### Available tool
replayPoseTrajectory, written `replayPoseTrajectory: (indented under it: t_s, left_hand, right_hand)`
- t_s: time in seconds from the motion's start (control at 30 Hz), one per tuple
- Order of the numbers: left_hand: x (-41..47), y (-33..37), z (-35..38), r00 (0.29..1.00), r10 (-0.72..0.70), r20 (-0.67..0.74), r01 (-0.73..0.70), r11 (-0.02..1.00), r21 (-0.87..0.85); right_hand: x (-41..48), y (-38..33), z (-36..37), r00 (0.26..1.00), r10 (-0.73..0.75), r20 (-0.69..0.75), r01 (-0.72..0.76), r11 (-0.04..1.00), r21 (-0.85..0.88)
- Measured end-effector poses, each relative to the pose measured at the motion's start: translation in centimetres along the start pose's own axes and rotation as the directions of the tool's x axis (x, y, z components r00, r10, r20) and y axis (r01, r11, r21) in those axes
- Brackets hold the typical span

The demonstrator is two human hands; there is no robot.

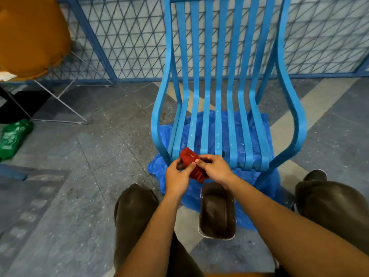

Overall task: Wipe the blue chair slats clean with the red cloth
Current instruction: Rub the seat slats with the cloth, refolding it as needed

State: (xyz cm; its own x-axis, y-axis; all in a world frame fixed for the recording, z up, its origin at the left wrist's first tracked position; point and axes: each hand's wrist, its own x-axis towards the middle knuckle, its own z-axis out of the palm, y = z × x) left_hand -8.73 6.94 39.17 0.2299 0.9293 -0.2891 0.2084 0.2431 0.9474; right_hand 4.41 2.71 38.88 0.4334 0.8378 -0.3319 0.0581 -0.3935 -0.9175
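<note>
Firstly, blue chair point(219, 86) stood on blue plastic sheet point(265, 182), speckled grey tiled floor point(79, 176), blue mesh fence point(123, 37) behind. Orange chair point(30, 35) far left; green bag point(13, 138) beneath it. Dark tub point(217, 212) on floor between knees held dark liquid. Red cloth point(192, 163) bunched at seat's front left edge, pinched between left hand point(177, 178) and right hand point(215, 168), fingers of both closed on it.
</note>
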Motion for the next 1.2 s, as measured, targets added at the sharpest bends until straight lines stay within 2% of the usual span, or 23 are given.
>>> replayPoseTrajectory:
  t_s: [0.07,0.17,0.37,0.43,0.5,0.57,0.67,0.83,0.9,0.97,1.07,1.13,1.2]
  left_hand:
    - [1.9,-0.3,0.1,0.997,-0.035,-0.065,0.035,0.999,0.008]
    - [5.3,-0.5,0.7,0.991,0.003,-0.135,0.011,0.995,0.1]
    - [11.3,0.7,1.9,0.984,0.134,-0.122,-0.095,0.955,0.279]
    - [12.5,1.0,2.1,0.975,0.179,-0.127,-0.135,0.946,0.295]
    - [13.9,0.6,2.2,0.983,0.148,-0.112,-0.114,0.957,0.267]
    - [15.2,0.4,2.3,0.999,0.012,-0.05,-0.004,0.987,0.158]
    - [16.9,0.9,2.4,0.983,-0.174,0.063,0.174,0.985,0.019]
    - [18.5,1.5,1.8,0.982,-0.146,0.121,0.131,0.983,0.128]
    - [19.0,1.4,1.6,0.987,-0.117,0.112,0.092,0.975,0.201]
    - [19.2,1.4,1.5,0.992,-0.071,0.102,0.038,0.953,0.299]
    - [19.5,1.5,1.5,0.991,-0.037,0.131,-0.016,0.923,0.384]
    - [19.8,1.7,1.6,0.986,-0.028,0.164,-0.057,0.868,0.494]
    - [20.4,1.7,1.7,0.984,-0.022,0.179,-0.089,0.803,0.59]
  right_hand:
    - [2.3,-0.2,0.4,1.0,-0.008,-0.02,0.006,0.996,-0.094]
    - [5.9,-0.7,0.8,0.999,-0.004,-0.05,-0.006,0.98,-0.199]
    - [12.1,-1.6,0.6,0.994,0.044,-0.102,-0.066,0.973,-0.22]
    - [13.7,-1.9,0.5,0.997,0.054,-0.053,-0.063,0.983,-0.17]
    - [15.0,-2.2,0.6,0.997,0.079,0.002,-0.078,0.995,-0.064]
    - [15.6,-2.5,0.5,0.993,0.111,0.044,-0.113,0.993,0.046]
    - [16.3,-3.1,-0.1,0.981,0.164,0.101,-0.178,0.973,0.149]
    - [16.7,-2.8,-1.2,0.95,0.257,0.18,-0.309,0.863,0.4]
    - [16.5,-2.7,-1.2,0.95,0.273,0.148,-0.311,0.852,0.421]
    - [16.5,-2.2,-0.7,0.965,0.259,0.031,-0.256,0.917,0.306]
    - [16.2,-1.3,0.0,0.975,0.118,-0.186,-0.123,0.992,-0.015]
    - [15.5,-1.3,0.2,0.966,0.059,-0.253,-0.125,0.96,-0.252]
    - [14.8,-1.2,0.4,0.952,-0.056,-0.301,-0.112,0.853,-0.51]
